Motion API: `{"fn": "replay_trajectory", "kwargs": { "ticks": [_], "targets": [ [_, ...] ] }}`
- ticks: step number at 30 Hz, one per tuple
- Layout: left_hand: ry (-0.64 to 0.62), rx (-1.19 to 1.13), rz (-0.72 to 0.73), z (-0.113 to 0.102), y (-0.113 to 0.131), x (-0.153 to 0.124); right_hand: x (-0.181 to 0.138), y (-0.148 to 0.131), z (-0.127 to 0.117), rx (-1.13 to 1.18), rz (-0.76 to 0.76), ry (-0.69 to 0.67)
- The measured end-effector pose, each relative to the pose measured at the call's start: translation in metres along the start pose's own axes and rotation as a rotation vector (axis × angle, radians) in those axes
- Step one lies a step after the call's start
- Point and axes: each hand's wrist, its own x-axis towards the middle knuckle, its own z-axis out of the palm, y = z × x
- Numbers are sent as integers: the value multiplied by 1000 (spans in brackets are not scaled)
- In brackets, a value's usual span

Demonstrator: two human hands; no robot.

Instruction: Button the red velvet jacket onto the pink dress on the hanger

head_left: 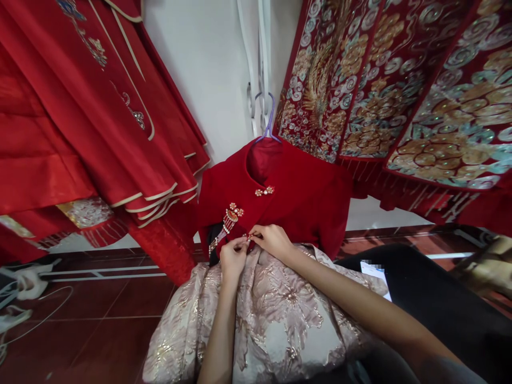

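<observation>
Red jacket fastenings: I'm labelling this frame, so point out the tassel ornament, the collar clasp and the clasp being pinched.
tassel ornament (230, 218): head view, strands just below the knot.
collar clasp (264, 191): head view, its middle pearls.
pinched clasp (248, 237): head view, its visible beads.

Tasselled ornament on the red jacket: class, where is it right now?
In the head view the tasselled ornament hangs left of centre on the red jacket, below and left of the pearl clasp and just above the left hand.
</observation>
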Motion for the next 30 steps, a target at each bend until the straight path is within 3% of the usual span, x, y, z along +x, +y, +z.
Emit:
{"fn": "replay_trajectory", "kwargs": {
  "ticks": [5,10,13,22,30],
  "targets": [
    [79,54,68,-1,9,-5,-6,-4,-8,73,-13,62],
    [103,72,117,-1,20,-12,-31,-7,-37,312,-21,201],
    [91,118,132,-2,22,-13,-41,-5,-47,399,-6,175],
    [67,-91,4,-2,7,-7,-38,7,-23,396,-86,47],
    [69,-181,-17,3,10,-4,-39,6,-24,432,-60,27]
  ]
}}
